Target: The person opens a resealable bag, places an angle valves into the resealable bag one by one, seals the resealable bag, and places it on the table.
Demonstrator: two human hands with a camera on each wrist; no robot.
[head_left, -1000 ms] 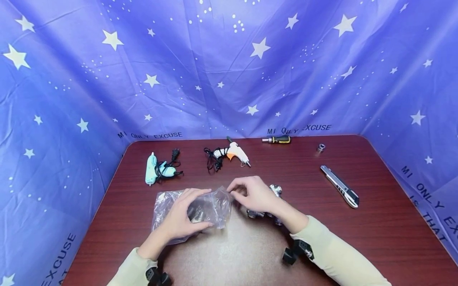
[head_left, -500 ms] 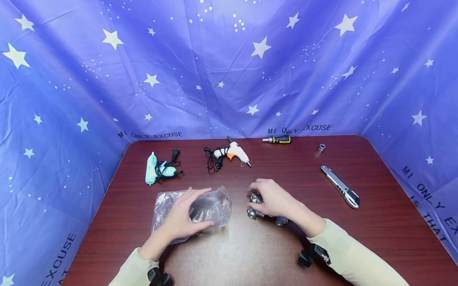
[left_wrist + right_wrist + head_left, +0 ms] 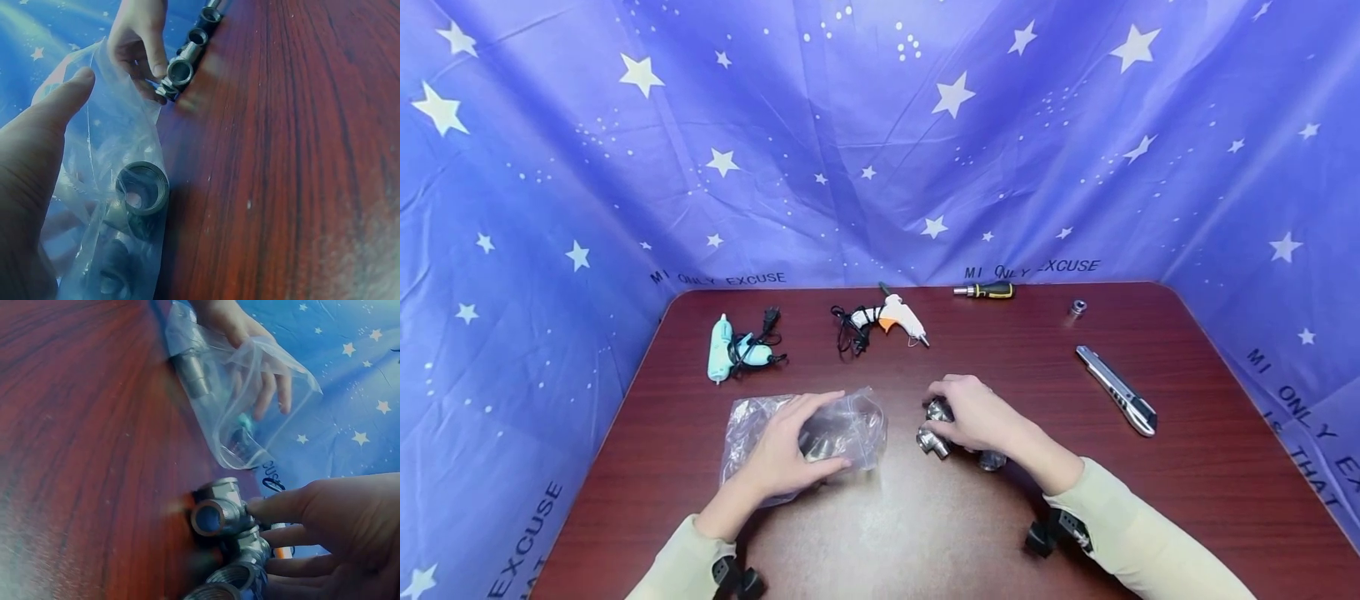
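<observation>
My left hand (image 3: 782,454) holds a clear plastic zip bag (image 3: 867,421) between its spread thumb and fingers. Inside the bag lie shiny metal pipe fittings; one threaded fitting (image 3: 145,190) shows its round opening through the film in the left wrist view. To the right, my right hand (image 3: 985,417) grips a metal pipe fitting (image 3: 938,410) with thumb and fingertips. A tee-shaped fitting (image 3: 932,443) sits just in front of the thumb. More fittings (image 3: 234,575) lie in a row beneath the hand, partly hidden by it in the head view.
Behind the hands lie a mint glue gun (image 3: 721,350), a white glue gun (image 3: 906,321) with a wrapped black cord, and a screwdriver (image 3: 992,290). At the right are a small metal socket-like piece (image 3: 1078,308) and a utility knife (image 3: 1116,392). A starry curtain (image 3: 880,125) surrounds the table (image 3: 1210,467).
My right hand has let go of the bag's mouth and moved right and down onto the metal fittings, where it grips one. My left hand has stayed on the bag.
</observation>
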